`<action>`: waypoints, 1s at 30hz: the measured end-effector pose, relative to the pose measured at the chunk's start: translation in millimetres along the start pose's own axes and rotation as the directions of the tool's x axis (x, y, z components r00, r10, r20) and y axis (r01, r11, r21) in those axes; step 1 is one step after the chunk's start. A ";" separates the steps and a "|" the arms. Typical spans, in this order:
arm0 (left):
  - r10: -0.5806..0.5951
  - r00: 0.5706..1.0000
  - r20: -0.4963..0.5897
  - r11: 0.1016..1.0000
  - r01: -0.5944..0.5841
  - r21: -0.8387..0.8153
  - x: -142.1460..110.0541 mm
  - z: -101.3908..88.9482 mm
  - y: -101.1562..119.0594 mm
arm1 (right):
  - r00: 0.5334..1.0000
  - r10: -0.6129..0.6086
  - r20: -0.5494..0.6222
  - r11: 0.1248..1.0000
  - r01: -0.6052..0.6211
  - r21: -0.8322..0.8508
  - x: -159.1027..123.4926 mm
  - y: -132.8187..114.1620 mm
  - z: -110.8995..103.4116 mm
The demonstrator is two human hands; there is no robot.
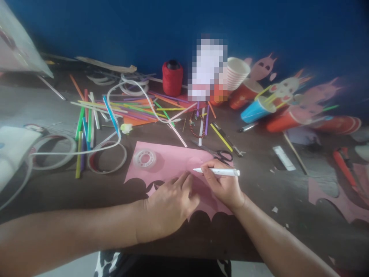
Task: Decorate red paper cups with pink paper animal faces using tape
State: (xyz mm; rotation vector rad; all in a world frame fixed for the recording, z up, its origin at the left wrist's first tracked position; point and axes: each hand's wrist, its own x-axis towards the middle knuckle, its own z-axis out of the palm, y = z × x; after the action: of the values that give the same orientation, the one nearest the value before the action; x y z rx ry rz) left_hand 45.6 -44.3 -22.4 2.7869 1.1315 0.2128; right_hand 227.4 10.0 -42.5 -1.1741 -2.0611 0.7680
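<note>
A sheet of pink paper (170, 154) lies on the table before me, its lower edge cut into scallops. My right hand (223, 188) is closed around a white marker pen (225, 172), whose tip points left, close to the paper. Near the tip a faint round outline shows on the sheet. My left hand (173, 202) rests on the paper with its fingers apart and partly bent, pressing it down. On the sheet's upper left lies a clear tape roll (145, 159). Black-handled scissors (224, 155) lie at the upper right edge, partly over the paper.
Colored paper strips (138, 107) and a white cable (75, 153) spread across the back left. Tape rings (107, 157) lie left. A red spool (172, 79), stacked paper cups (238, 71) and cups with paper figures (258, 109) stand behind. Pink scraps (331, 200) and a red cutter (348, 169) lie right.
</note>
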 end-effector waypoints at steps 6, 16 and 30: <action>-0.002 1.000 0.002 1.000 0.002 -0.008 -0.6 -0.5 0.6 | 1.000 0.003 0.010 1.000 -0.003 0.003 0.1 0.6 0.5; -0.009 1.000 0.017 1.000 0.009 -0.015 -0.7 0.7 0.5 | 1.000 0.009 0.017 1.000 -0.009 -0.019 -0.1 0.5 1.0; -0.010 1.000 0.004 1.000 0.010 0.007 1.2 -3.4 0.9 | 1.000 0.009 0.016 0.999 -0.008 -0.044 0.5 -1.2 0.3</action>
State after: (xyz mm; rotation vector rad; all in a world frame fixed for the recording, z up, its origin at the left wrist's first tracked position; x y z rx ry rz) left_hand 46.4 -43.9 -18.8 2.7855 1.1479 0.2024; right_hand 226.4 10.0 -41.6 -1.2054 -2.0973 0.7413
